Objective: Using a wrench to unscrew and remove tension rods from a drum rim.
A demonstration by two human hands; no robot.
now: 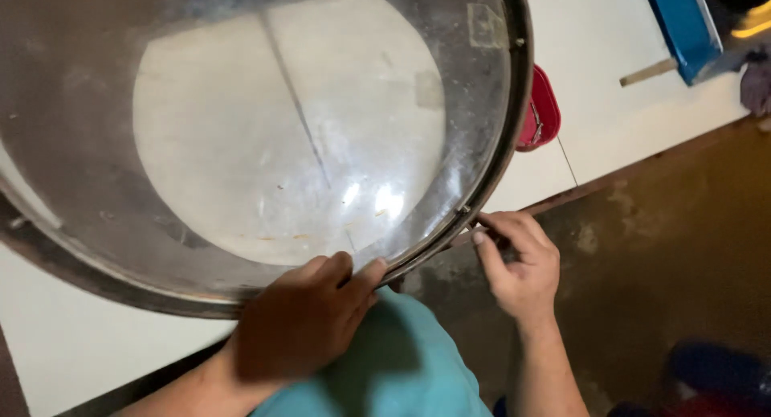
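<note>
Two hands are working at the near rim of a big round metal-framed drum (514, 104) with a clear, scuffed membrane (281, 136) stretched across it, and through that film the pale table (610, 55) is showing. The drum is sitting tilted on the table, its near edge hanging over toward the person's teal shirt (401, 361). The left hand (301, 320) is lying flat against the lower rim, fingers pressed together and curling over the edge, thumb on the film side. The right hand (522, 260) is pinching at the rim just below a small rivet, thumb and forefinger closing on something too small for me to make out; it could be an edge of the film or a fastener.

What is worrying me is the balance. The drum is looking as if it is resting partly on that left hand, so if the grip is loosening while the right hand is tugging, the whole frame could be sliding off the table edge toward the bare concrete floor (666, 248). A hard pull at the pinch could also be tearing the film near the rivet. The red thing (540, 112) behind the rim is sitting close enough to be getting knocked.
</note>
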